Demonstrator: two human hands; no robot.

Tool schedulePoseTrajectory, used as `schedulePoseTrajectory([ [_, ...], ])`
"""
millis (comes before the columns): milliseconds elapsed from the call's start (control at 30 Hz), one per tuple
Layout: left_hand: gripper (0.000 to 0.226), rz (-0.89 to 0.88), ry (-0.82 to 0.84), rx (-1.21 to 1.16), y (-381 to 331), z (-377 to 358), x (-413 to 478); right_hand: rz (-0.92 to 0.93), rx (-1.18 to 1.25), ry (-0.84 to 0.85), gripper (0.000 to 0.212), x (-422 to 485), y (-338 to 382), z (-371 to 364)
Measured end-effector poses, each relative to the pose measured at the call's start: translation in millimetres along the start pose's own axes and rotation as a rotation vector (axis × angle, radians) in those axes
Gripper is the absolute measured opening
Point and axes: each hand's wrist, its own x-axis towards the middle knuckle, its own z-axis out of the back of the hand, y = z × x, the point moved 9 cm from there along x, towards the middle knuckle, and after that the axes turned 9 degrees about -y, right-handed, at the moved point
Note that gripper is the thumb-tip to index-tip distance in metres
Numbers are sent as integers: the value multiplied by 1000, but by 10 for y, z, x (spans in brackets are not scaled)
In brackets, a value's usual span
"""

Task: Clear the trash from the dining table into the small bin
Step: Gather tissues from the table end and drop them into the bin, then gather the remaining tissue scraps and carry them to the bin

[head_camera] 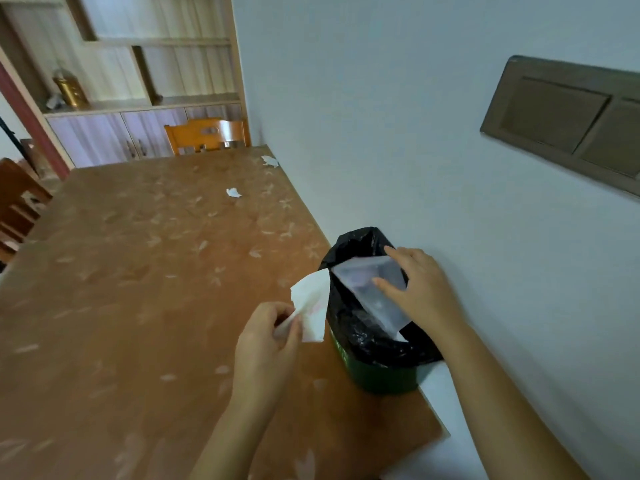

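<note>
Presently pinching tissue (311, 303) in left hand (263, 344) beside bin (381, 377) at right edge of table (138, 271), ready to drop; pressing wrapper (360, 289) into bin with right hand (424, 289), fingers (394, 252) spread, probably making room; yet to collect scraps (233, 193) toward far right corner

Both bare forearms reach in from below. The left hand (266, 337) pinches a crumpled white paper tissue (311, 306) between thumb and fingers, and the right hand (420, 289) is flat, fingers spread, palm down.
</note>
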Motion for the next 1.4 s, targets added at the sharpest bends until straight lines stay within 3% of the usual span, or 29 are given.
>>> schedulePoseTrajectory([
  [533, 6, -169, 145, 99, -385, -1115, 286, -99, 44, -167, 42, -944, -410, 502],
  [733, 23, -237, 281, 139, -430, -1378, 149, -102, 39, -175, 42, -1042, -411, 553],
  [1033, 16, -401, 148, 358, -469, -523, -379, -16, 109, -111, 37, -1147, -30, 421],
  [1400, 20, -49, -14, 663, 246, 840, -1100, 293, 129, 109, 34, -1572, 925, -285],
])
